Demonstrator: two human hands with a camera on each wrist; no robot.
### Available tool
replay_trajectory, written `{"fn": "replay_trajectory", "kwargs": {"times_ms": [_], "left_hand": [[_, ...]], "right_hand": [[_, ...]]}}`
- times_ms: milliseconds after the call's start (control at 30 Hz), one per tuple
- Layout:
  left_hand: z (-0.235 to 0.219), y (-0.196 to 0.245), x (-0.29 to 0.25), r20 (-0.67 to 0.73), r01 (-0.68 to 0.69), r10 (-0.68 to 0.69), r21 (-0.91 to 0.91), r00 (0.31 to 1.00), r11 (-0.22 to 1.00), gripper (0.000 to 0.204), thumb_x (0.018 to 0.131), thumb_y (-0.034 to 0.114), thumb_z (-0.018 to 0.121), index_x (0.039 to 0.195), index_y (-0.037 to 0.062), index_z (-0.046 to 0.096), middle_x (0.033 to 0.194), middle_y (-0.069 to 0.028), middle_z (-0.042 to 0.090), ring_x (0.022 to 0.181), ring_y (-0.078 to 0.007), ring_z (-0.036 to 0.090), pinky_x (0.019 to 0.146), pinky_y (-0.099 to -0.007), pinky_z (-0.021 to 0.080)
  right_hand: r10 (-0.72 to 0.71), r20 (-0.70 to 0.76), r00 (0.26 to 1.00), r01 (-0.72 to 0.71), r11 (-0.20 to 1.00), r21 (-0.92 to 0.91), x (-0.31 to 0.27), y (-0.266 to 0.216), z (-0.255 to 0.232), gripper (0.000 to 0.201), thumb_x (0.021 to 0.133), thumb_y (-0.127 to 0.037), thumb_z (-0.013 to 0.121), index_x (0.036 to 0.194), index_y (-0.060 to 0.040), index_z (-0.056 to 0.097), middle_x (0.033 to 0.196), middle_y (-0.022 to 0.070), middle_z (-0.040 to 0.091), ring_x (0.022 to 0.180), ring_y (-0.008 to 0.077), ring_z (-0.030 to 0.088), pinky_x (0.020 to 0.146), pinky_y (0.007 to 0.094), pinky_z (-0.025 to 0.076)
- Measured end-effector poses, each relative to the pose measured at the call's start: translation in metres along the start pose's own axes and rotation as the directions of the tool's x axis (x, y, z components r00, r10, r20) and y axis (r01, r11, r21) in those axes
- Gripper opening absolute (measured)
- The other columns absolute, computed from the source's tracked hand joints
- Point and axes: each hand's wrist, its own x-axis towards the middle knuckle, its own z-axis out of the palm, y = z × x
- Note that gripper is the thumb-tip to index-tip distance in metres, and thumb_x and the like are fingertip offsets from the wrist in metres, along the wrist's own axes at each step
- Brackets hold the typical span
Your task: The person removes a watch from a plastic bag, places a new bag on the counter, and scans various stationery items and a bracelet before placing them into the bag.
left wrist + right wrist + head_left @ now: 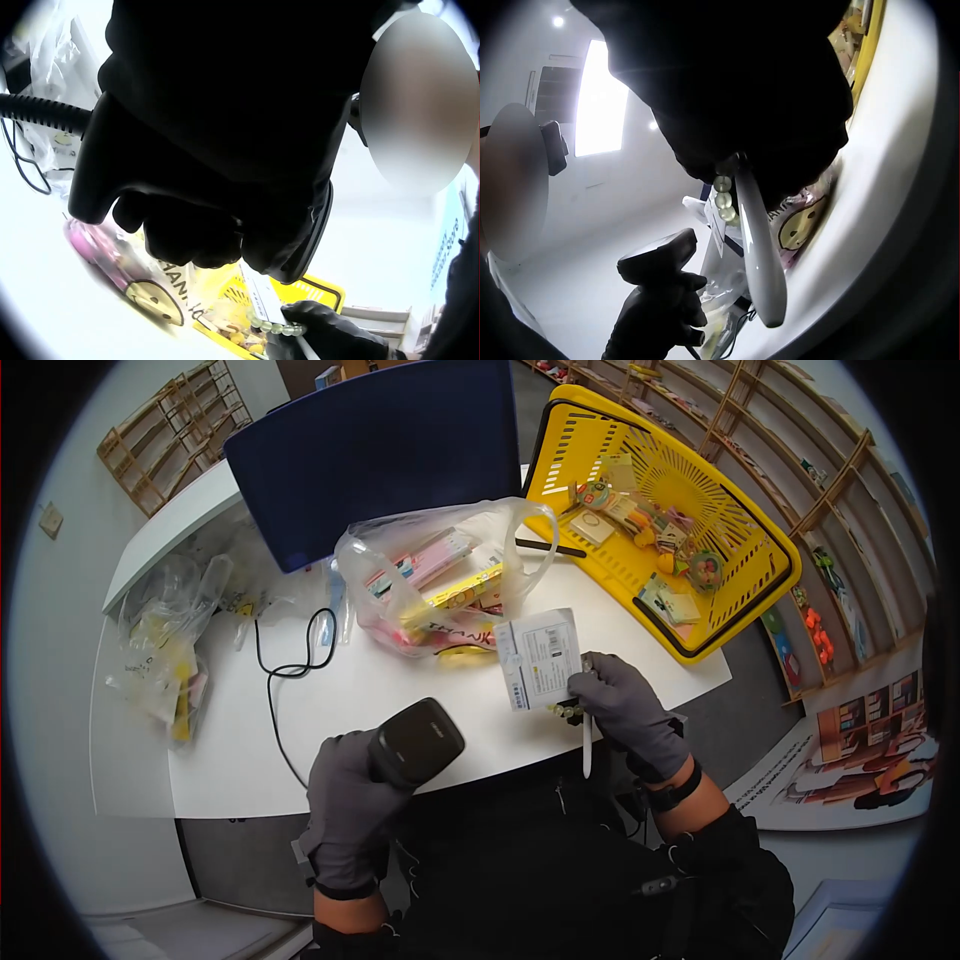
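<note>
In the head view the left hand (350,805), gloved in grey, grips a black handheld scanner (420,742) at the front edge of the table. The right hand (628,712) pinches a white printed card (540,658), a white stick-like item (587,748) and a string of pale green beads (566,711). In the left wrist view the fingers (191,236) wrap the scanner handle (97,161). The right wrist view shows the white item (761,247) hanging beside the beads (724,201) below the dark glove.
Behind the card a clear bag (385,595) holds packaged goods. A yellow basket (690,650) with small items stands at the back right, a dark blue panel (380,455) at the back. More plastic bags (165,650) lie at the left, near a black cable (268,700).
</note>
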Motion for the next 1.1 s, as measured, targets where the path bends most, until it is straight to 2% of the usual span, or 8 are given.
{"fn": "replay_trajectory", "kwargs": {"times_ms": [467,600,700,833,900,933,1000,1100], "left_hand": [[0.001,0.022,0.009,0.141,-0.111,0.112,-0.014,0.984,0.994,0.032,0.082,0.034,0.097,0.101,0.0111,0.084,0.087,-0.0135,0.079,0.081,-0.0395,0.074,0.074,-0.0470,0.058],[-0.007,0.021,0.012,0.132,-0.061,0.079,-0.136,0.988,0.989,0.029,0.084,0.032,0.095,0.099,0.0098,0.084,0.084,-0.0151,0.080,0.080,-0.0401,0.077,0.073,-0.0468,0.060],[-0.008,-0.022,0.017,0.088,0.094,-0.093,0.000,0.992,0.996,0.027,0.083,0.030,0.093,0.099,0.0094,0.085,0.084,-0.0165,0.081,0.080,-0.0399,0.079,0.073,-0.0475,0.060],[-0.014,-0.055,0.024,0.052,0.252,-0.271,0.241,0.961,0.937,0.037,0.077,0.030,0.096,0.104,0.0068,0.086,0.087,-0.0175,0.083,0.086,-0.0384,0.081,0.079,-0.0448,0.061],[-0.010,-0.062,0.025,0.055,0.259,-0.278,0.225,0.959,0.939,0.037,0.078,0.030,0.095,0.105,0.0069,0.087,0.088,-0.0178,0.083,0.086,-0.0382,0.081,0.079,-0.0444,0.061],[-0.009,-0.065,0.024,0.062,0.270,-0.288,0.205,0.956,0.941,0.037,0.078,0.030,0.094,0.106,0.0071,0.087,0.090,-0.0181,0.083,0.087,-0.0380,0.082,0.079,-0.0440,0.061],[-0.009,-0.068,0.024,0.059,0.286,-0.301,0.186,0.952,0.940,0.037,0.079,0.030,0.094,0.107,0.0072,0.087,0.091,-0.0184,0.083,0.088,-0.0378,0.082,0.079,-0.0436,0.061],[-0.010,-0.070,0.026,0.088,0.284,-0.301,0.164,0.950,0.945,0.037,0.080,0.032,0.092,0.107,0.0071,0.087,0.093,-0.0185,0.084,0.088,-0.0372,0.082,0.079,-0.0445,0.061]], "right_hand": [[0.054,0.174,0.983,-0.042,0.997,-0.068,0.003,0.003,0.019,0.035,0.108,-0.028,0.067,0.120,0.0035,0.075,0.099,0.0068,0.078,0.085,0.0115,0.072,0.081,0.0298,0.061],[0.025,0.161,0.987,-0.028,1.000,0.015,0.003,0.000,0.018,0.034,0.108,-0.027,0.066,0.122,0.0033,0.075,0.101,0.0070,0.079,0.085,0.0115,0.073,0.081,0.0299,0.061],[-0.012,0.146,0.989,-0.008,0.991,0.135,0.004,-0.016,0.013,0.034,0.108,-0.026,0.065,0.123,0.0033,0.075,0.102,0.0065,0.079,0.086,0.0111,0.073,0.081,0.0299,0.061],[-0.364,0.031,0.931,0.365,0.929,-0.064,0.033,-0.068,0.008,0.031,0.104,-0.032,0.069,0.097,-0.0024,0.076,0.080,0.0112,0.073,0.075,0.0239,0.073,0.074,0.0400,0.058],[-0.720,0.025,0.693,0.541,0.498,-0.678,0.046,-0.115,0.014,0.020,0.102,-0.021,0.070,0.106,-0.0032,0.078,0.083,0.0149,0.075,0.075,0.0306,0.074,0.073,0.0431,0.060],[-0.723,0.026,0.690,0.545,0.496,-0.675,0.058,-0.126,0.019,0.020,0.102,-0.021,0.070,0.106,-0.0032,0.078,0.083,0.0149,0.075,0.075,0.0306,0.074,0.073,0.0431,0.060],[-0.881,0.193,0.433,0.500,0.056,-0.864,0.081,-0.143,0.031,0.014,0.097,-0.020,0.073,0.093,-0.0072,0.075,0.076,0.0179,0.069,0.074,0.0391,0.071,0.070,0.0510,0.056],[-0.859,0.299,0.415,0.493,-0.063,-0.868,0.118,-0.143,0.050,0.015,0.095,-0.022,0.075,0.089,-0.0086,0.072,0.075,0.0162,0.068,0.073,0.0380,0.071,0.068,0.0519,0.056]]}}
